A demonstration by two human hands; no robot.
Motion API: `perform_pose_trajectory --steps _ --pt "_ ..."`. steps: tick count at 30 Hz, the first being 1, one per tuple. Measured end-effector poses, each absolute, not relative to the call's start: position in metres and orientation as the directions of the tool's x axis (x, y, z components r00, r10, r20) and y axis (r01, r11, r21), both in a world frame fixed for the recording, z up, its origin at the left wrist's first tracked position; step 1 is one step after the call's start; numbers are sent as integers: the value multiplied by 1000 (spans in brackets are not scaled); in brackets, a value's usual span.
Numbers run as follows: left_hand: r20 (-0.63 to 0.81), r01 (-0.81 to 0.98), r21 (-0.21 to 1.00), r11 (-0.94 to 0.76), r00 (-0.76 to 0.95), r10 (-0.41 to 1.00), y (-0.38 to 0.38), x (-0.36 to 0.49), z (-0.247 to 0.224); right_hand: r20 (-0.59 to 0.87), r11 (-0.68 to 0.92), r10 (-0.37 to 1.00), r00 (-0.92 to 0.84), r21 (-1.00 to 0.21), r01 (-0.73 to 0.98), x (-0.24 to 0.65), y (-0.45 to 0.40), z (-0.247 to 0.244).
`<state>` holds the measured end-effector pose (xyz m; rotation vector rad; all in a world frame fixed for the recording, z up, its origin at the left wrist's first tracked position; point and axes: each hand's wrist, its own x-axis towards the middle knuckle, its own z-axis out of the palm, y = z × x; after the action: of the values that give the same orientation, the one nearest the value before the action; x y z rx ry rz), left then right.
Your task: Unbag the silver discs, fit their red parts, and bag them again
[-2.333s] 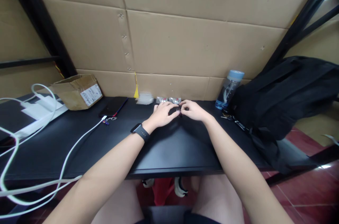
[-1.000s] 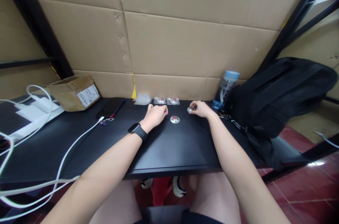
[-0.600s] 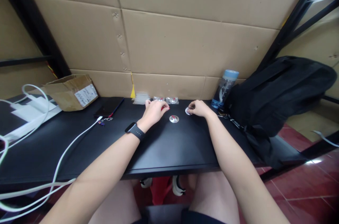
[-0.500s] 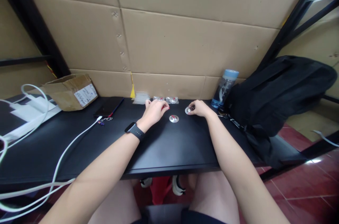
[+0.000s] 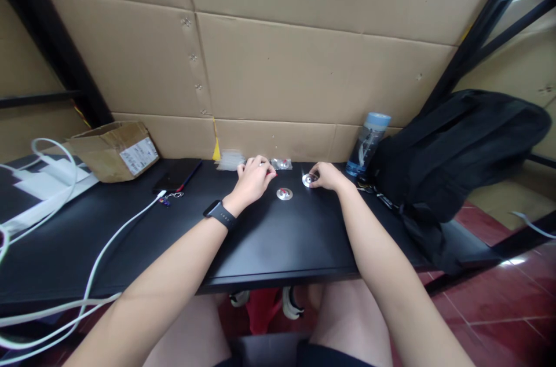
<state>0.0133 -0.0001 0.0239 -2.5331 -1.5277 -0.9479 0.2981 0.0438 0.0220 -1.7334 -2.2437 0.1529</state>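
My right hand (image 5: 329,176) pinches a shiny round metal disc (image 5: 308,180) by its right side, with thumb and fingers closed. The disc has a small dark spot in its middle and is tilted. My left hand (image 5: 254,179) is curled, thumb and forefinger pressed together. A tiny red bit shows at those fingertips, too small to name. Between the hands, a second silvery disc (image 5: 284,194) with a red piece on it lies flat on the black table (image 5: 278,239). Just behind the left hand is a small clear packet (image 5: 282,164) with something red inside.
A stack of clear plastic bags (image 5: 230,160) lies by the cardboard wall. At left are an open cardboard box (image 5: 110,153), a dark phone (image 5: 176,176) and a white cable (image 5: 113,239). A water bottle (image 5: 367,147) and black backpack (image 5: 460,153) stand at right.
The disc in my right hand has tilted and now catches bright light. My left hand has shifted slightly, its fingers covering more of the packets behind. The disc on the table stays put.
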Motion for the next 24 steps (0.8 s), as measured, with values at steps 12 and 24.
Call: perform_pose_trajectory --steps 12,24 --pt "487 698 471 -539 304 819 -1 14 32 241 410 839 -487 -869 276 267 15 44" --pt "551 324 622 -713 466 692 0 16 36 291 233 822 -490 -956 -179 237 12 31"
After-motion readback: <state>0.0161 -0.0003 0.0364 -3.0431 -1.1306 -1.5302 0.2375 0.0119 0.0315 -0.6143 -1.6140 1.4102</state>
